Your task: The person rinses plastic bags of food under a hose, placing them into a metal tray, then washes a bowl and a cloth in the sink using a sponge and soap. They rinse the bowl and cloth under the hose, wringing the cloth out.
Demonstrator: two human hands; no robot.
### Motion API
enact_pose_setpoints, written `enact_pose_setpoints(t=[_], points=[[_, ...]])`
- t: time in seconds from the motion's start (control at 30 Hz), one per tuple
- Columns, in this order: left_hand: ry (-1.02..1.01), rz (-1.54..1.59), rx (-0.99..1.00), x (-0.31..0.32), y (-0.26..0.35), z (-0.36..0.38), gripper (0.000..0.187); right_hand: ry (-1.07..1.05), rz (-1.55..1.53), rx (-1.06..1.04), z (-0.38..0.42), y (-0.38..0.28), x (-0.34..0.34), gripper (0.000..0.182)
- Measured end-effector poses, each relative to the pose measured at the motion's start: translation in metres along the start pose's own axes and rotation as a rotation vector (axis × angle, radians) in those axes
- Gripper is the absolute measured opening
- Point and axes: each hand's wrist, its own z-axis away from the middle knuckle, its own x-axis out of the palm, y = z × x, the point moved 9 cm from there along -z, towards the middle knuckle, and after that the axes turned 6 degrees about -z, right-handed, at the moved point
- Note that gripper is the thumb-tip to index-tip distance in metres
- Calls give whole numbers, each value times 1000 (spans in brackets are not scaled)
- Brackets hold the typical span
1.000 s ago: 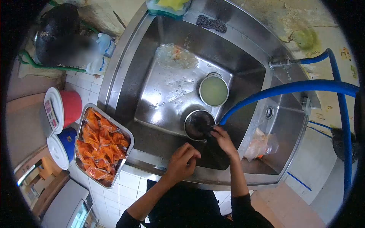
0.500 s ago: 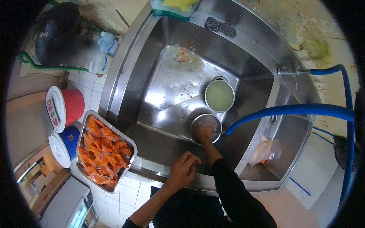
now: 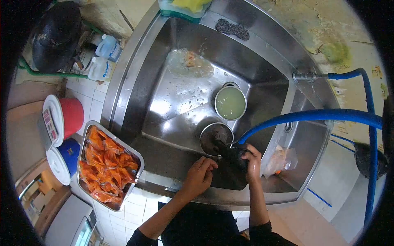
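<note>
The right hand has been withdrawn from the near pot. In the sink, that pot's rim is overlapped by a dark object, gripped in closed fingers; the left hand is held half-curled, its grasp hidden.

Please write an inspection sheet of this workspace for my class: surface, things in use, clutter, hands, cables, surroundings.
Surface: metal sink, wet.
Job's things: nearer pot, dark inside; farther pot, cloudy greenish liquid; black object, material unclear.
Clutter: clear bag in the sink, scouring pad on its back edge.
Hands: right hand grips the black object; left hand, loosely curled, seems to hold nothing.
Cables: none certain; blue hose ends by the nearer pot.
Surroundings: tray of orange-filled bags, red bucket, two jugs.
</note>
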Motion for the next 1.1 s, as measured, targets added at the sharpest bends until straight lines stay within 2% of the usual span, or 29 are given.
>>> enact_pose_setpoints(t=[0.07, 0.1, 0.13, 0.2, 0.23, 0.3, 0.33, 0.43, 0.5, 0.53, 0.57, 0.6, 0.73, 0.8, 0.83, 0.9, 0.97, 1.03, 1.1], points=[[-35, -7, -5, 1, 3, -1, 21, 8, 18, -43, -9, 0, 8, 14], [-37, -10, -5, 3, 1, 0, 21, -1, 32, 36, -13, 9, 17, 16], [-31, -13, -4, 6, -3, 2, 23, -1, 28, 36, -22, 33, 15, 16], [-26, -22, -8, 7, -4, 4, 26, 160, -12, 84, -49, 117, -4, 24], [-48, -22, -33, 6, -2, 5, 24, 160, -18, 86, -56, 131, 0, 24], [-71, -25, -60, 8, -4, 6, 22, 128, 559, 0, -75, 140, 16, 25], [-63, -34, -47, 9, -8, 7, 22, 127, 554, 2, -83, 157, 24, 25], [-66, -49, -62, 12, -11, 9, 22, 98, 1152, -206, -110, 208, 54, 29], [-78, -53, -88, 15, -15, 10, 21, -155, 1417, -108, -123, 271, 67, 29], [-72, -74, -85, 16, -17, 9, 21, -260, 1512, -48, -124, 282, 72, 29], [-67, -93, -83, 18, -19, 8, 20, -304, 1553, -1, -126, 289, 73, 29], [-64, -94, -85, 19, -21, 8, 20, -300, 1385, 206, -125, 301, 63, 28], [-70, -94, -67, 16, -18, 2, 19, -314, 1335, 43, -131, 274, 56, 27], [-74, -69, -91, 18, -22, -1, 17, 27, 894, -165, -124, 199, 36, 50], [-45, -12, -116, 20, -30, -1, 14, 25, 899, -161, -113, 186, 29, 50], [-18, 47, -141, 22, -37, -2, 12, 129, 542, -213, -85, 146, 8, 28], [-26, 106, -183, 27, -41, -2, 10, 55, 508, -2, -42, 66, 15, 27], [-41, 110, -199, 30, -38, 0, 10, -19, 589, -3, -15, 36, 7, 29], [-53, 112, -219, 34, -39, 3, 10, -16, 508, -21, 5, -5, 7, 27]])
